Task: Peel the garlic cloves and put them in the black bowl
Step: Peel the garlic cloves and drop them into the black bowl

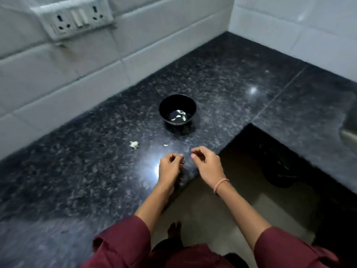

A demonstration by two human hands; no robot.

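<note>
The black bowl [164, 113] stands on the dark granite counter [87, 171] with several peeled garlic cloves [178, 117] in its bottom. An unpeeled garlic piece [134, 144] lies on the counter to the left of the bowl, nearer to me. A small pale scrap [165, 145] lies between it and my hands. My left hand [170, 167] hovers near the counter's front edge, fingertips curled and pinching something small and pale that looks like a garlic clove. A few centimetres to the right, my right hand [206, 165] has curled fingers with the thumb near the forefinger and nothing visible between them.
A white tiled wall with a socket panel [75, 18] runs behind the counter. The counter is L-shaped, and its inner corner [249, 124] lies to the right of my hands with floor below. A metal edge [349, 132] shows at the far right.
</note>
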